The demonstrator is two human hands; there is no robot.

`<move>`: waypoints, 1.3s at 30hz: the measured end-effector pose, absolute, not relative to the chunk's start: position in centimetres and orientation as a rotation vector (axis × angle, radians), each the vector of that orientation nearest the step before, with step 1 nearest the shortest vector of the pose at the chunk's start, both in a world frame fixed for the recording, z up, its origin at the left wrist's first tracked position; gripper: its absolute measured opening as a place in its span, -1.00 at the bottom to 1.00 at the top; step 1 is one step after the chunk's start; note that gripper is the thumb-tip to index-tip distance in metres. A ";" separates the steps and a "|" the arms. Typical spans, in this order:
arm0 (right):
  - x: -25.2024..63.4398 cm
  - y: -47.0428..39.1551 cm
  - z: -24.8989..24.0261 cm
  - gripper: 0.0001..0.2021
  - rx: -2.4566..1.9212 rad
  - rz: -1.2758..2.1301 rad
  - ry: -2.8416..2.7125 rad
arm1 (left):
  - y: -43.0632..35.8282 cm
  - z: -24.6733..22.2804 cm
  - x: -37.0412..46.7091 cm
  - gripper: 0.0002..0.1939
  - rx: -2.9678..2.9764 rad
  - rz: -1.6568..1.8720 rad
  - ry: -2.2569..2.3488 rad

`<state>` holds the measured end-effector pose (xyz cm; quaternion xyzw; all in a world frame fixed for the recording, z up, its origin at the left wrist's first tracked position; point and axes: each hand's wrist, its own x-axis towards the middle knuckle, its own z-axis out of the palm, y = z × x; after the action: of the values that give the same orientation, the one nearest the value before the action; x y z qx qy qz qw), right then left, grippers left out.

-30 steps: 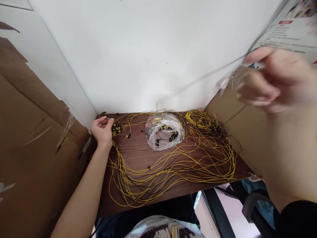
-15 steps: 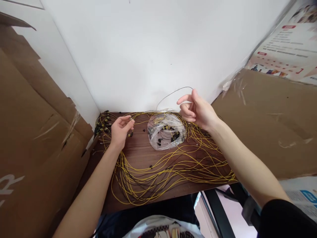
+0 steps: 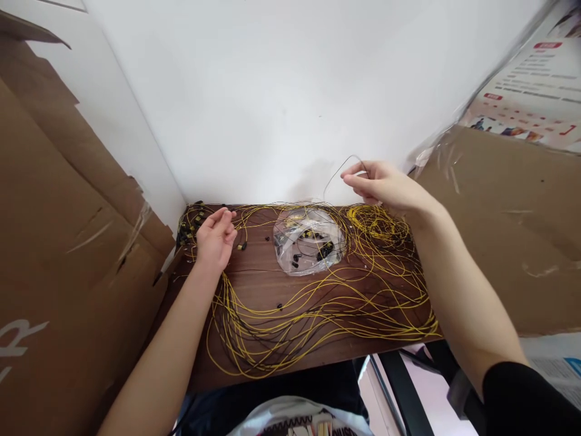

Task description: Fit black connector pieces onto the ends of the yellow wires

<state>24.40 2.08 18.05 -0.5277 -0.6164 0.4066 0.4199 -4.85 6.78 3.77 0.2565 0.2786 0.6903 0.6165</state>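
Observation:
My left hand [image 3: 216, 239] is closed in a pinch above the left part of the table, its thumb against the fingers. What it holds, if anything, is too small to make out; a dark bit shows by the fingertips. My right hand [image 3: 384, 186] is raised near the wall, fingers bent together on a thin black wire [image 3: 345, 161] that arcs up and drops to the left. Below, between the hands, a clear plastic bag [image 3: 290, 263] lies open with small black and yellow connectors in it. A yellow-and-black connector [image 3: 242, 246] lies right of my left hand.
Yellow and black wires [image 3: 254, 339] sweep across the front of the brown table [image 3: 254, 275]. Coiled yellow wire [image 3: 379, 224] lies at the right, bunched connectors [image 3: 188, 225] at the back left. Cardboard [image 3: 68, 242] flanks the left, more cardboard [image 3: 494, 242] the right; a white wall [image 3: 272, 91] stands behind.
My right hand has turned over, moved right and closed its fingers, and the wire's arc has shifted right with it. My left hand has turned and moved slightly left.

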 end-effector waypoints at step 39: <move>31.6 5.9 11.4 -0.80 -1.254 1.447 -1.016 | 7.4 3.5 -6.3 -0.85 0.290 1.601 0.966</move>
<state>31.58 5.86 11.42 -0.5112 -0.4141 0.5900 0.4680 -6.26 7.37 3.47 0.1241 0.4143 0.6862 0.5849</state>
